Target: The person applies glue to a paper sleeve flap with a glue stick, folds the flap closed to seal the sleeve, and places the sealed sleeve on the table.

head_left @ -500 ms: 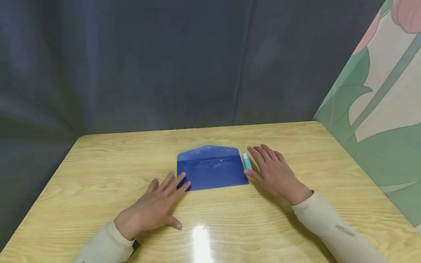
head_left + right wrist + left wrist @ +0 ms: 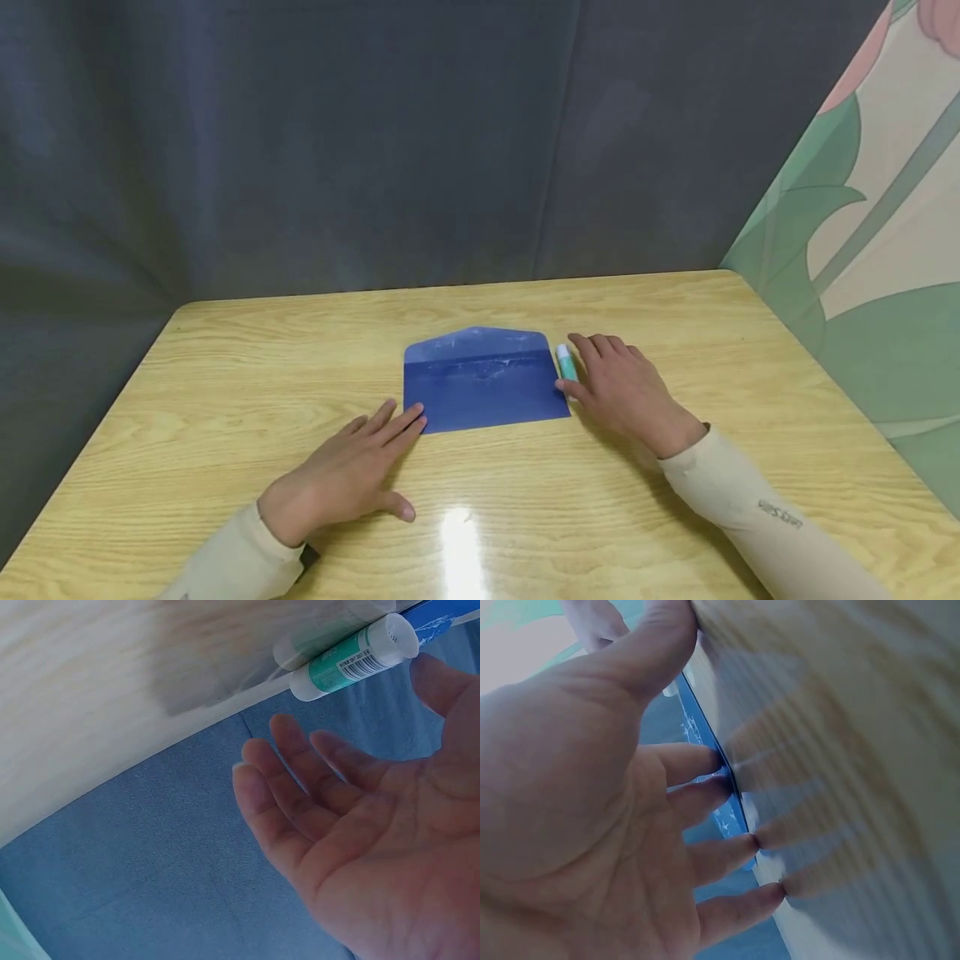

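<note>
A blue envelope (image 2: 483, 392) lies flat on the table, its flap (image 2: 474, 340) unfolded toward the back and streaked with whitish marks. My left hand (image 2: 341, 479) is spread, with fingertips on the envelope's near left corner; the left wrist view shows the straight fingers (image 2: 731, 911) reaching down to the tabletop. Along the envelope's right edge lies a glue stick (image 2: 352, 666), green and white with a barcode on its side. My right hand (image 2: 626, 396) hovers over it, thumb and loosely bent fingers on either side, and a gap shows between fingers and stick in the right wrist view.
The wooden table (image 2: 262, 375) ends at a dark curtain (image 2: 375, 167) along the back. A cloth with a leaf and flower pattern (image 2: 885, 350) hangs at the right side. A bright reflection shines on the tabletop near the front.
My left hand has drawn back slightly, its fingers now closer together and only at the envelope's corner. The right hand has lowered a little around the glue stick, fingers more bent.
</note>
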Demonstrator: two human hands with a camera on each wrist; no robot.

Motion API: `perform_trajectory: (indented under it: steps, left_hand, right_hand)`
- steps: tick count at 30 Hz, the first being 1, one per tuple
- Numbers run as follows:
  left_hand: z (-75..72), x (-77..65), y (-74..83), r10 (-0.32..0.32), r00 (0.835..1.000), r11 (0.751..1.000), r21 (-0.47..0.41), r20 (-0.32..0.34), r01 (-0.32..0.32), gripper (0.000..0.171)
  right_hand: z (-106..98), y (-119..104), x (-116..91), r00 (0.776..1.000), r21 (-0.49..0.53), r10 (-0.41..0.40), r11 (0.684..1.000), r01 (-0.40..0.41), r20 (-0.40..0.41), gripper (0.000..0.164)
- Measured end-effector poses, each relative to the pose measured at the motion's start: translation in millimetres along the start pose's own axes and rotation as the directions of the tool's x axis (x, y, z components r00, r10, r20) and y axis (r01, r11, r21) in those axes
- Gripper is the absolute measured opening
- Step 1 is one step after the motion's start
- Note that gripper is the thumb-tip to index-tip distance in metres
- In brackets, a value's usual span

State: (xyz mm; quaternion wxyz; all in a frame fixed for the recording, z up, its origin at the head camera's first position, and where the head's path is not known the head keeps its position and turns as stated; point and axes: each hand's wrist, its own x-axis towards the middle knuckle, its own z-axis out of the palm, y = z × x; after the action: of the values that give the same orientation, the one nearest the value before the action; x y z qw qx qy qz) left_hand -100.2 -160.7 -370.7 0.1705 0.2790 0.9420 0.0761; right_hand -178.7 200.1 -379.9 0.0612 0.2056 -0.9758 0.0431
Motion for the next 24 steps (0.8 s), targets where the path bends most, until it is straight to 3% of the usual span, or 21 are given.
perform_trajectory:
  steps: [15, 24]
  left_hand:
    - [0.6, -2.0, 3.3, 0.025, 0.999, 1.000, 0.000, -0.033, -0.025, 0.100]
    - [0.6, -2.8, 3.8, 0.027, 0.999, 1.000, -0.007, -0.035, -0.027, 0.100]
  right_hand:
    - [1.2, 0.6, -1.3, 1.000, -0.033, 0.013, 0.999, -0.014, -0.015, 0.064]
    - [-2.4, 3.8, -5.4, 0.998, -0.065, 0.064, 0.996, -0.065, -0.017, 0.033]
